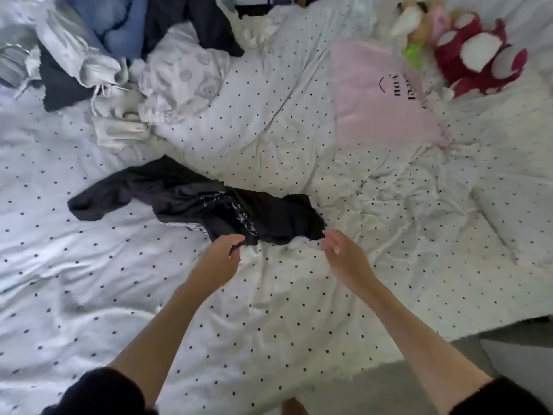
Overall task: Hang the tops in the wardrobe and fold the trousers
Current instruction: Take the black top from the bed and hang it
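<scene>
Head view, bed: a white duvet (269,310) with small black dots covers nearly everything in sight, rumpled and creased, most of all toward the right.
Black garment: a dark piece of clothing (191,199) with white printed lettering lies crumpled across the middle of the duvet, one limp end trailing out to the left; I can't tell whether it is a top or trousers.
Left hand: the left hand (223,254) is at the garment's near edge, fingers curled and pinching the black fabric by the printed part.
Right hand: the right hand (341,250) is at the garment's right near corner, fingertips bent and just at the cloth; whether it actually grips the fabric I cannot tell.
Arms: both forearms are bare and reach in from the near edge, with dark sleeves (98,393) pushed up at the elbows.
Far left: a heap of clothes (125,55) sits there, with pale grey and patterned white pieces, something blue and something dark tangled together.
Far right: a pink top (380,94) with black lettering lies spread flat, well apart from the black garment.
Far right corner: soft toys (475,55), one red and white, are bunched beyond the pink top.
</scene>
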`<state>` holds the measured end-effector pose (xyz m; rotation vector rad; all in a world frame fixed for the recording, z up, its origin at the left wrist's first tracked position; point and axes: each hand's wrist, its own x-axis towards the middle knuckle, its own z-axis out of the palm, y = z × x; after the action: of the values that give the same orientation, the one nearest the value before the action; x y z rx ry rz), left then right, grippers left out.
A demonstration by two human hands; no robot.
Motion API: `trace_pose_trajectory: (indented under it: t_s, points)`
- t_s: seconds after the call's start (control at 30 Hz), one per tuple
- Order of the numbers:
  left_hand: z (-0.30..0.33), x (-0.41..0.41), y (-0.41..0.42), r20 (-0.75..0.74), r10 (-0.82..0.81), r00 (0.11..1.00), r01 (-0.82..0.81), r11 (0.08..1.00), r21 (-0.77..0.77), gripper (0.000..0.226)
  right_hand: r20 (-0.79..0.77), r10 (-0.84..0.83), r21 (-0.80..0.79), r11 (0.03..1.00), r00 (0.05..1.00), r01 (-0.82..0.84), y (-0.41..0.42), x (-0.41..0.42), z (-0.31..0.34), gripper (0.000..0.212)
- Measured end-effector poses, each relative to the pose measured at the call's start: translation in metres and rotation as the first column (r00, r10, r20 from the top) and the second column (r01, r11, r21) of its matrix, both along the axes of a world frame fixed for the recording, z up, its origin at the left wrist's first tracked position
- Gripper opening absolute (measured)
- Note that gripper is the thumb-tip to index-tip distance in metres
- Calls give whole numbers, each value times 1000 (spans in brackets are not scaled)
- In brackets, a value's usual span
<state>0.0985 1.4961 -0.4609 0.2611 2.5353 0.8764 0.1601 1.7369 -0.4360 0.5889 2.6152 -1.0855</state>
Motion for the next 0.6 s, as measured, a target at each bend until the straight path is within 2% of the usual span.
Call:
trace_pose_trajectory:
  t_s: [0.1,0.17,0.27,0.33,0.43,0.47,0.53,0.6]
  points:
    - [-31,-25,21,17,205,979,-204,977,-65,39,53,132,30,991,990,-133,23,-48,-45,39]
    - [-47,-30,23,-51,351,935,-354,929,-106,42,66,264,83,960,962,-269,20,-72,-69,42]
    - [-66,-34,18,-122,551,826,-560,826,-63,56,19,425,103,899,905,-425,-1,-103,-100,51]
    - [-75,-41,16,-63,676,734,-677,736,10,65,-60,475,133,876,878,-464,-18,-123,-118,54]
    - [-80,-56,20,74,830,553,-833,548,78,49,-58,510,258,838,858,-480,-45,-146,-136,56]
    - [-78,-58,24,64,829,556,-831,553,53,38,-23,522,298,818,853,-492,-52,-150,-139,47]
    - [-77,-52,34,8,766,643,-766,643,1,16,11,550,312,791,835,-526,-59,-154,-143,25]
    - [-71,-34,42,28,686,727,-686,727,-11,9,9,561,246,801,828,-546,-59,-151,-142,24]
